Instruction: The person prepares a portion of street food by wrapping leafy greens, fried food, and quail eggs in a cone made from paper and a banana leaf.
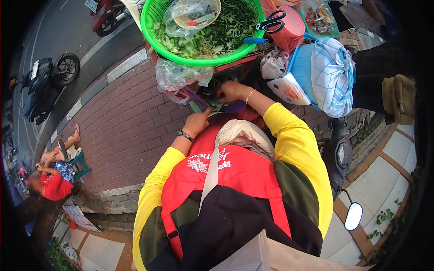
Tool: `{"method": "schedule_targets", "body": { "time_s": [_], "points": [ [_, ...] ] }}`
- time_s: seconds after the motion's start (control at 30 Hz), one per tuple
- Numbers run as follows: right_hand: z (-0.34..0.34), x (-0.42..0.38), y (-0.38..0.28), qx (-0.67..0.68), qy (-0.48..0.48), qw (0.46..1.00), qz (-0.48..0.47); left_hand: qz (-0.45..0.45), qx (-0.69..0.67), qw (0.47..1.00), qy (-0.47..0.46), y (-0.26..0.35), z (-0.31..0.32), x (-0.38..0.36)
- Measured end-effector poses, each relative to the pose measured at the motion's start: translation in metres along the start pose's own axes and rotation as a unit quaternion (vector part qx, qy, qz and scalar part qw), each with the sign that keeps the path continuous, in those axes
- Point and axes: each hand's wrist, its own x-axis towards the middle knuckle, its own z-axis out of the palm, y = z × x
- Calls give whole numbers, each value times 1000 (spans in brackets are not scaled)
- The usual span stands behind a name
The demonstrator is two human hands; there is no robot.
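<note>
My left hand [197,123], with a dark bracelet or watch at the wrist, is closed at the edge of some folded paper or banknotes [216,106] just above my red apron [212,158]. To its right my right hand [232,91], wearing a thin bracelet, reaches into the same dark opening, its fingers curled at the greenish papers. What its fingertips grip is too small to make out. A purple edge [235,107] shows below it. Clear plastic bags [178,77] hang to the left of both hands.
Above sits a green basket [151,34] of chopped greens, with scissors [272,21] beside it. At the right are a blue container [302,67] wrapped in checked cloth [332,74] and a motorbike mirror [353,216]. A person [56,180] sits at the far left near a parked motorbike [43,88].
</note>
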Motion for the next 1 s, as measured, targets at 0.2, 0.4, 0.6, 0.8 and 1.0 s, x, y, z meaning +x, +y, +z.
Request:
{"method": "schedule_targets", "body": {
  "time_s": [0.2,0.4,0.6,0.8,1.0],
  "points": [
    [-3,-12,-10,-34,-9,998,-49,2,10,1000,3,-2,3,0],
    [-10,-19,-20,-44,-34,997,-44,5,5,1000,0,1,2,-1],
    [11,-3,-14,-87,8,996,-9,8,18,1000,-10,0,1,0],
    [-15,-7,-30,-59,173,982,38,16,35,999,2,-8,3,6],
    [-41,-33,-48,-18,287,957,45,32,39,999,15,-7,2,8]
  ]
}}
